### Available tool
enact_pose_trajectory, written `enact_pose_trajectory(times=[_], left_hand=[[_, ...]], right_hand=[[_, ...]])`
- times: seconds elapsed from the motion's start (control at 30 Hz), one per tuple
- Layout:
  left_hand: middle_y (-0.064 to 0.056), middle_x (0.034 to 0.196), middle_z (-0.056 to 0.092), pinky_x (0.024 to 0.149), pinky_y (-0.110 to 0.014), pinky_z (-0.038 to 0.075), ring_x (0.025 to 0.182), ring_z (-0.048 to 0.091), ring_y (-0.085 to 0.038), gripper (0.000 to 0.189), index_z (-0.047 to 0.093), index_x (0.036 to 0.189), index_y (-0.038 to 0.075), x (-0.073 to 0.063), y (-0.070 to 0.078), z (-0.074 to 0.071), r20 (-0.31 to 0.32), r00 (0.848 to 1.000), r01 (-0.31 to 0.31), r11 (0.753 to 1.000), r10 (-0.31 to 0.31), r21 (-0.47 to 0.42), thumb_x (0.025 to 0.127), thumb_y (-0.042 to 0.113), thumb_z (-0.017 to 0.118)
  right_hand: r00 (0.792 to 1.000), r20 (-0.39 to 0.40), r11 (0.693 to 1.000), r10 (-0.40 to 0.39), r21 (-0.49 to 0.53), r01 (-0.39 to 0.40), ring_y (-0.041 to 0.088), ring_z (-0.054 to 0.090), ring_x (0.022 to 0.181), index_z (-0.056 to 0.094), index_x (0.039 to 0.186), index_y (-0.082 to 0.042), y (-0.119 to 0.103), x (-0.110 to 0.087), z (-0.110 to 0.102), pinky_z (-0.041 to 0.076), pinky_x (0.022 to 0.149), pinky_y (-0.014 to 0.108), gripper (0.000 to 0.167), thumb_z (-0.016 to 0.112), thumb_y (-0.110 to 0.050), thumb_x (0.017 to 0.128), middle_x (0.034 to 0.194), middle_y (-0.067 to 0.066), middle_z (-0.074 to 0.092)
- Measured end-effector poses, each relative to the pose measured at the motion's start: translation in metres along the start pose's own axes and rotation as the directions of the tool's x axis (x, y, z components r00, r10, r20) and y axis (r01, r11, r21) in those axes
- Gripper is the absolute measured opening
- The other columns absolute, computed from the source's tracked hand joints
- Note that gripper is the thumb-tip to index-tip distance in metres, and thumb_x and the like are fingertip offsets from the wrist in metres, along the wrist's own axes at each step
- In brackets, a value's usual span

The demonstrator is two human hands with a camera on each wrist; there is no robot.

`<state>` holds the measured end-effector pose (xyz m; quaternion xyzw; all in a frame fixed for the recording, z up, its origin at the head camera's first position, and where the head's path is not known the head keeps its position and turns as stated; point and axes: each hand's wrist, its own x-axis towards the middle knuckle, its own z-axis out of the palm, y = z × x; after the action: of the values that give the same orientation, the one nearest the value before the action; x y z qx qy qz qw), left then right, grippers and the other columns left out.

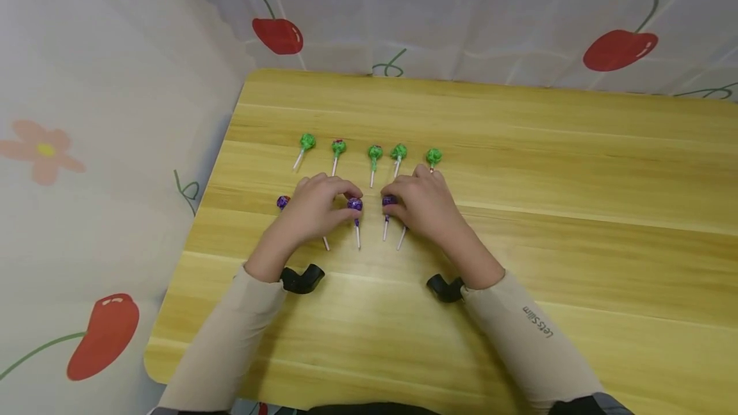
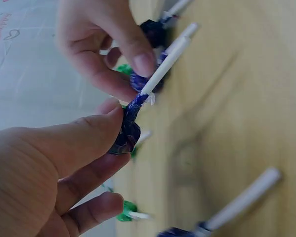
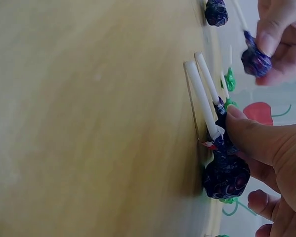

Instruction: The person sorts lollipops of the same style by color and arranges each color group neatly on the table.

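My left hand pinches the purple-wrapped head of a lollipop between thumb and fingers, its white stick pointing toward me. Just right of it, my right hand pinches another purple lollipop by its head. Beside that one, under the right hand, lies a further purple lollipop; from above, only its stick shows. A purple lollipop sits left of my left hand, partly covered by it. Another stick pokes out below the left palm, its head hidden from above.
Beyond my hands, several green lollipops lie in a loose row, sticks toward me. The wooden table ends on the left and at the back by a cherry-print curtain. Black curved pieces stick out at both wrists.
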<state>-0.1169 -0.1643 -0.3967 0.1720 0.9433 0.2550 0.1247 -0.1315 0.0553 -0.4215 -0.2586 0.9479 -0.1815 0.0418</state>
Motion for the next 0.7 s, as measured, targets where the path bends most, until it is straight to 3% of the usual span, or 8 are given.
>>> enact_pose_trajectory(times=[0.17, 0.33, 0.7], left_hand=[[0.005, 0.111, 0.073, 0.093, -0.043, 0.036, 0.104, 0.058, -0.020, 0.023, 0.075, 0.107, 0.020, -0.003, -0.008, 0.010, 0.010, 1.000, -0.001, 0.999, 0.000, 0.047, 0.087, 0.031, 0.077], [0.005, 0.108, 0.074, 0.086, -0.039, 0.036, 0.094, 0.055, -0.017, 0.021, 0.075, 0.104, 0.021, -0.005, -0.013, 0.017, -0.019, 1.000, -0.011, 0.997, 0.013, 0.081, 0.087, 0.032, 0.077], [0.004, 0.111, 0.074, 0.081, -0.037, 0.035, 0.090, 0.053, -0.017, 0.025, 0.075, 0.108, 0.021, -0.004, -0.015, 0.020, -0.044, 0.999, -0.021, 0.995, 0.025, 0.098, 0.087, 0.034, 0.077]], right_hand=[[1.000, -0.007, 1.000, 0.001, 0.024, -0.001, 0.021, 0.045, 0.084, 0.077, 0.106, -0.021, 0.001, 0.000, 0.001, 0.029, 0.074, 0.036, 0.022, 0.076, -0.033, 0.088, 0.108, -0.005, 0.074], [1.000, -0.006, 0.999, -0.004, 0.040, 0.004, 0.021, 0.046, 0.085, 0.077, 0.106, -0.021, 0.002, 0.000, 0.004, 0.030, 0.075, 0.035, 0.023, 0.076, -0.033, 0.087, 0.110, -0.005, 0.074], [0.998, -0.042, 0.995, -0.042, 0.086, 0.046, 0.019, 0.048, 0.084, 0.076, 0.110, -0.020, -0.004, -0.004, -0.003, 0.033, 0.075, 0.034, 0.027, 0.076, -0.033, 0.087, 0.110, -0.006, 0.075]])
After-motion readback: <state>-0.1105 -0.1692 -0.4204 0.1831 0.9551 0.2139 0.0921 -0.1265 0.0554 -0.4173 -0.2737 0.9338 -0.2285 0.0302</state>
